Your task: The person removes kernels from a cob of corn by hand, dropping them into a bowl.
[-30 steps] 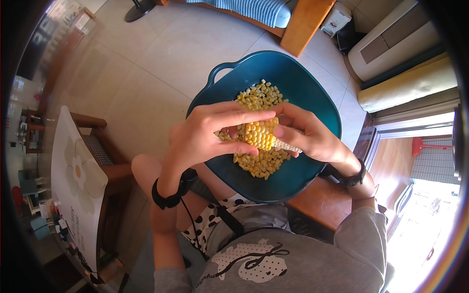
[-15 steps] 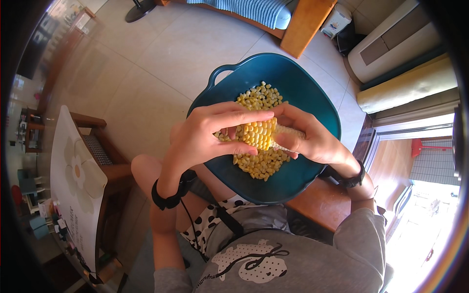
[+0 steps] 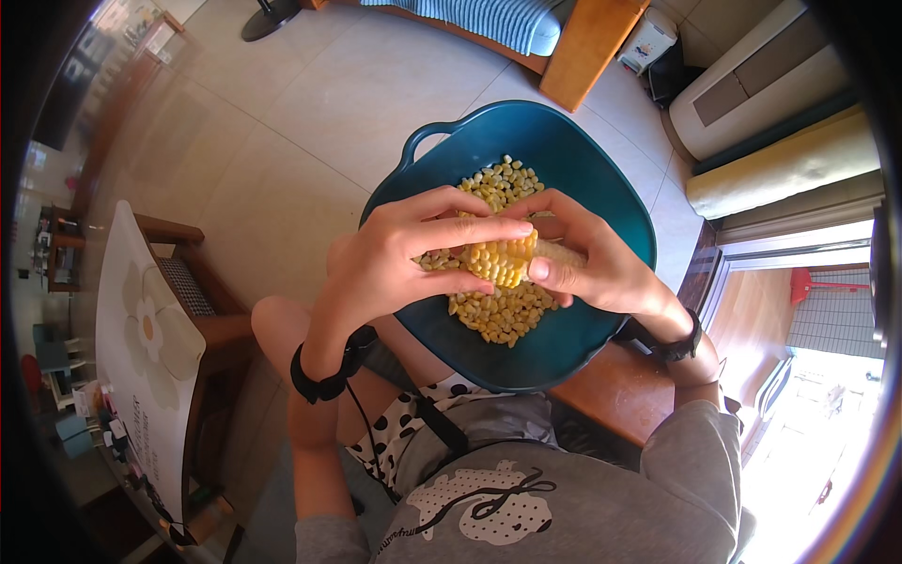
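Note:
An ear of corn [image 3: 501, 260] lies sideways between my hands, over a dark teal basin [image 3: 592, 179]. Yellow kernels cover its left part, while the right part is a bare pale cob. My left hand [image 3: 399, 249] is closed round the kernel-covered end, fingers above and thumb below. My right hand [image 3: 601, 258] grips the bare end, its thumb pressed at the edge of the remaining rows. Loose corn kernels [image 3: 503, 315] are heaped in the basin beneath, partly hidden by both hands.
The basin rests over my lap, beside an orange-brown wooden surface [image 3: 611, 390]. On the left stands a wooden table with a white flower-patterned cover [image 3: 150, 348]. A bed with a blue ribbed cover [image 3: 489, 21] and a small white bin [image 3: 648, 39] are farther off.
My right thumb has moved up and left onto the edge of the kernels. The ear has turned slightly in my grip; my left hand has barely shifted.

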The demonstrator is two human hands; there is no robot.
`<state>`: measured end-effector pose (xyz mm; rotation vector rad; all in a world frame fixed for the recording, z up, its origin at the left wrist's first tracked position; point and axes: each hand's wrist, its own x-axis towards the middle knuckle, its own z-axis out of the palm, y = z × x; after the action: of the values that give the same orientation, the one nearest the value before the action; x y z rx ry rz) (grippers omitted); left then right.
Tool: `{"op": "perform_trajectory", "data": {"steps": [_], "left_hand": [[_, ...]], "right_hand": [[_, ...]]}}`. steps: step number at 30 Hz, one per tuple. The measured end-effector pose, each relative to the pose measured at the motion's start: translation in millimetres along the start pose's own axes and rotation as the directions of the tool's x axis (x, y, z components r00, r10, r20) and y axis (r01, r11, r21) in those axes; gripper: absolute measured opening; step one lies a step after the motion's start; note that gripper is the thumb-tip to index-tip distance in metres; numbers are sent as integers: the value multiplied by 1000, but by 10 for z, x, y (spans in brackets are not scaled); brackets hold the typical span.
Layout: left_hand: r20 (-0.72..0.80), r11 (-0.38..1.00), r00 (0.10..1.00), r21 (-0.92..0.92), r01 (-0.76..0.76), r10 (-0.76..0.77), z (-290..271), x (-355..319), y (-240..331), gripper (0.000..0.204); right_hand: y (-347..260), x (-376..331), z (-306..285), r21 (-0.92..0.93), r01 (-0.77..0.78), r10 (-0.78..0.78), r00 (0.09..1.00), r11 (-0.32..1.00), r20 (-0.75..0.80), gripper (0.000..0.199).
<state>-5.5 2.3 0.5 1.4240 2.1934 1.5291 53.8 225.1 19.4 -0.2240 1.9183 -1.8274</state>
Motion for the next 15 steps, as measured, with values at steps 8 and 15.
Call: {"op": "perform_trajectory", "data": {"steps": [8, 15], "left_hand": [[13, 999, 999, 14, -32, 32, -13, 6, 20, 52], [-6, 999, 1000, -30, 30, -30, -14, 1, 9, 53]], "right_hand": [[70, 6, -4, -88, -7, 3, 999, 996, -39, 48], [211, 43, 9, -141, 248, -256, 966, 958, -43, 45]]}}
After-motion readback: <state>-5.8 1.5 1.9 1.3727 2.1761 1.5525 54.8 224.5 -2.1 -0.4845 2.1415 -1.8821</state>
